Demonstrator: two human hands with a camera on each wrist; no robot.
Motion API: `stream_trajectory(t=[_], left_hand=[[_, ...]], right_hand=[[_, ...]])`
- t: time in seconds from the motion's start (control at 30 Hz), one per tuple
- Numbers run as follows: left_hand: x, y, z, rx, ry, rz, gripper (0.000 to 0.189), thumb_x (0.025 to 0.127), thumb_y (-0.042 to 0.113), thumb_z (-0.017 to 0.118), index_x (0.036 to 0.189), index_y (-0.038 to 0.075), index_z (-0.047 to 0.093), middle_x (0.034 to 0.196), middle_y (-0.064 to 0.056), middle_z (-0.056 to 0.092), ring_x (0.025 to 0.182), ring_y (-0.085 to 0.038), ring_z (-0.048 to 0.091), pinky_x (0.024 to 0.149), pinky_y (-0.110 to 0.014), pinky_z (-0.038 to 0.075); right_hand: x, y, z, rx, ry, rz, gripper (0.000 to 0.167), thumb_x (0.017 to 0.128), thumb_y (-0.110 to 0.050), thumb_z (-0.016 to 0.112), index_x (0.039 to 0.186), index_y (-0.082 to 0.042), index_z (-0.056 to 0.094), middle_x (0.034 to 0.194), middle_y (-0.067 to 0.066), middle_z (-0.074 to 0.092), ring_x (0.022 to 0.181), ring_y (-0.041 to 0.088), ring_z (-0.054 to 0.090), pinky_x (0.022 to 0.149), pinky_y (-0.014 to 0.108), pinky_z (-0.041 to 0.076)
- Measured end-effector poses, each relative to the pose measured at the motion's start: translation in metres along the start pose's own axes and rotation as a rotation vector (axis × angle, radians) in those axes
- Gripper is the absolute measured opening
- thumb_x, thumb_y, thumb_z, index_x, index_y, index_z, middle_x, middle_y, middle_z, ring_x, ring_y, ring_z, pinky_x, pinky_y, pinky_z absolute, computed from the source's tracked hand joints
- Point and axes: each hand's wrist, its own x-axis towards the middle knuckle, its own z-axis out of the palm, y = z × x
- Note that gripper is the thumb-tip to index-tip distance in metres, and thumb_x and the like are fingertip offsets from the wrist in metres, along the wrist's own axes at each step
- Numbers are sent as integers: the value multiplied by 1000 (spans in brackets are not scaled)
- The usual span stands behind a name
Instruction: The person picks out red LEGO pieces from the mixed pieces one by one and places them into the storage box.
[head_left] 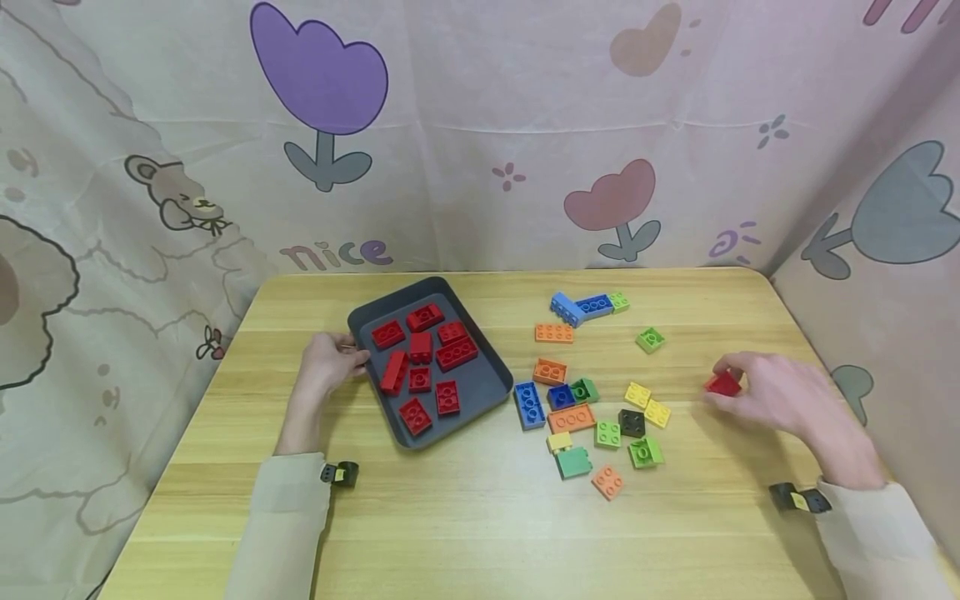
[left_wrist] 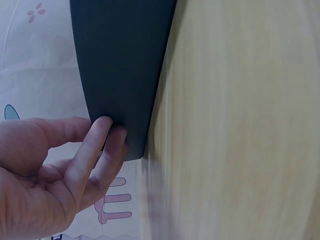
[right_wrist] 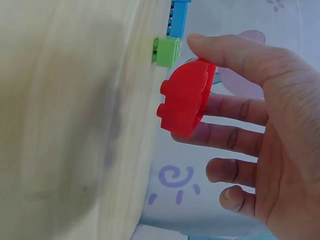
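Note:
At the left edge of a dark grey tray, my left hand grips the rim, with its fingers against the outer wall in the left wrist view. Several red toy bricks lie spread inside the tray. Over on the right side of the table, my right hand holds a red brick between thumb and fingers. In the right wrist view this brick shows a rounded side and two studs facing the tabletop; its ring and little fingers curl free of it.
Between tray and right hand lie loose bricks: orange, blue, yellow, black and green. A lone light green brick sits farther back. Printed curtains stand behind and beside the wooden table.

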Motion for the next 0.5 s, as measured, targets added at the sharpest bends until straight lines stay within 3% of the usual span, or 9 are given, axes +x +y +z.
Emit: stream_trajectory(t=[0.33,0.5], left_hand=[[0,-1,0,-19,-2,3,50,102,3,63,142,-22,48,135,-41,62,79,-5,72,76,-22,68],[1,-1,0,-17,-2,-1,50,102,3,64,142,-22,48,135,-41,62,80,-6,72,76,-22,68]], right_hand=[[15,-22,-10,-20,40,-70,46,84,-54,84,112,-19,78,100,-1,79,72,14,57,53,26,40],[22,-32,-11,-21,53,-108,42,83,-50,86,110,-19,78,98,-1,79,70,13,57,53,25,41]])
